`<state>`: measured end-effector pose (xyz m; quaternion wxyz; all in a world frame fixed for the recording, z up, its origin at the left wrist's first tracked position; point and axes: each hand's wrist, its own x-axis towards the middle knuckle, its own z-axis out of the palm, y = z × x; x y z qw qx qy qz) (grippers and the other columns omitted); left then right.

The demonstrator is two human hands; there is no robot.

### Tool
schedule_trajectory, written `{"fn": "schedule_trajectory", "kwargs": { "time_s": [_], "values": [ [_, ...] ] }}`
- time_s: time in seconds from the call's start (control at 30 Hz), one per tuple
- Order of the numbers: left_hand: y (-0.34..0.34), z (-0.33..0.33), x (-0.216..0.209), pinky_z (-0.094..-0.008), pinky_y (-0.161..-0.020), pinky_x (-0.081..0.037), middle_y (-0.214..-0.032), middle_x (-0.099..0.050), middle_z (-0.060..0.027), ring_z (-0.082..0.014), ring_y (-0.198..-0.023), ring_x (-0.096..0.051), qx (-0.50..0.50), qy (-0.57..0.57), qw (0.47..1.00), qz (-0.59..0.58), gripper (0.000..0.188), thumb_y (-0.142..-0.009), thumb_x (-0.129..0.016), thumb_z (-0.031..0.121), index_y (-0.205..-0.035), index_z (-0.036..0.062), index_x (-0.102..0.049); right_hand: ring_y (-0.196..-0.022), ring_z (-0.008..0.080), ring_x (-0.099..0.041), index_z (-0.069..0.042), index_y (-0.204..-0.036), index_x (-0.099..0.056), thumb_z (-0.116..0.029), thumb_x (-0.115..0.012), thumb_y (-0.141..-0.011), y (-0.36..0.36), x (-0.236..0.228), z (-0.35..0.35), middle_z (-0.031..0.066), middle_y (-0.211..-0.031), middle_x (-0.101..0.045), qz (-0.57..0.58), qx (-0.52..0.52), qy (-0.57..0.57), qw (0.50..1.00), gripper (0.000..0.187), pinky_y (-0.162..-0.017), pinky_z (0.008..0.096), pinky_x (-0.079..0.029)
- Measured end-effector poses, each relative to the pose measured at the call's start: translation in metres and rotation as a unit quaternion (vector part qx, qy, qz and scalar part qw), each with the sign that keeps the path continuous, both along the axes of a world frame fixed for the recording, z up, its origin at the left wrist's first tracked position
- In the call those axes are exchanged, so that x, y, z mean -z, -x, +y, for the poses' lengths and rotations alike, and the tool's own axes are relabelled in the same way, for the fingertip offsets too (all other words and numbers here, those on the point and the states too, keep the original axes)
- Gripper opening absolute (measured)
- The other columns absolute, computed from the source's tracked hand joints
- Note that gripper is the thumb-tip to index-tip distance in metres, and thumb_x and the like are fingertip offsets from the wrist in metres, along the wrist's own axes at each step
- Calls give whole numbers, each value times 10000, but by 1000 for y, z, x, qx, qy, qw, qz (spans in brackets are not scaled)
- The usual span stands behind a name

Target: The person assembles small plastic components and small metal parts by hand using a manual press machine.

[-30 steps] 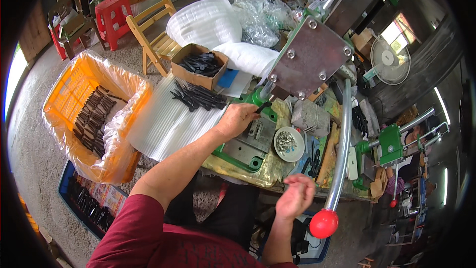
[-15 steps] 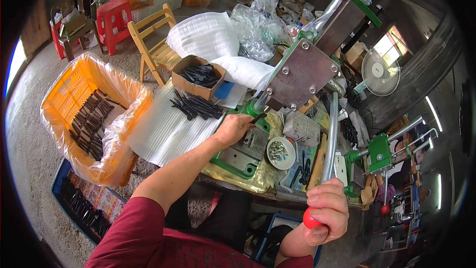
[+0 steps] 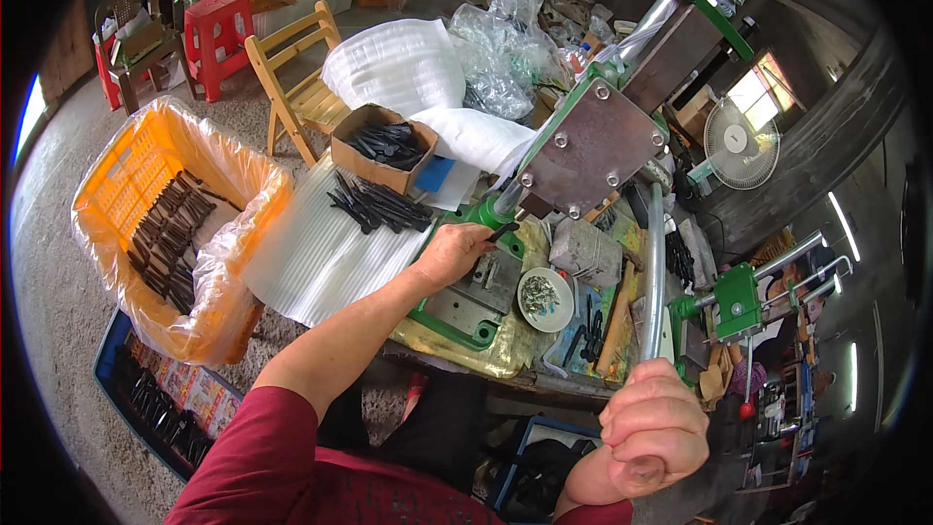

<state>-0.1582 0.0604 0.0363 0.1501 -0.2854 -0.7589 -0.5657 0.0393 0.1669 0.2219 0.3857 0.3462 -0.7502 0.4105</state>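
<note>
My left hand (image 3: 453,255) pinches a small black part (image 3: 502,231) under the ram of a green lever press (image 3: 595,151). The part's shape is mostly hidden by my fingers. Below that hand lies the press's steel base plate (image 3: 465,311). My right hand (image 3: 655,425) is closed in a fist around the lower end of the press's metal lever (image 3: 652,277), covering its knob. Beside the base, a white bowl (image 3: 558,324) holds small metal pieces. A pile of slim black parts (image 3: 377,206) lies left of the press on white foam sheet (image 3: 326,258).
A cardboard box (image 3: 372,171) of black parts stands behind the pile. On the left is a plastic-lined orange crate (image 3: 102,196) with brown parts. A metal block (image 3: 587,251) sits right of the bowl. Farther right stand another green press (image 3: 739,301) and a fan (image 3: 741,141).
My right hand has shifted slightly right and its fist now covers the lever's red knob, which showed before. My left hand keeps its hold at the press.
</note>
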Motion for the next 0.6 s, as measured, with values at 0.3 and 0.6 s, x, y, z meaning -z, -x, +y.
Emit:
{"fn": "schedule_trajectory", "kwargs": {
  "time_s": [0.3, 0.6],
  "values": [
    [4, 0, 8, -357, -572, -423, -691, -537, -160, -323, -656, -541, -4, 1, 1000, 21, 122, -703, -609, 62, -781, -8, -548, -546, 177, -540, -71, -610, -500, -122, -651, -589, 10, 87, 25, 32, -629, -539, -39, 126, -240, 962, 161, -557, 285, -407],
    [4, 1, 11, -343, -593, -433, -724, -550, -159, -331, -678, -542, -6, 18, 999, 32, 130, -707, -605, 52, -812, -10, -560, -550, 203, -526, -58, -604, -478, -90, -579, -672, 38, 120, 29, 43, -623, -525, 76, 61, -225, 970, 125, -583, 326, -419]
  ]
}}
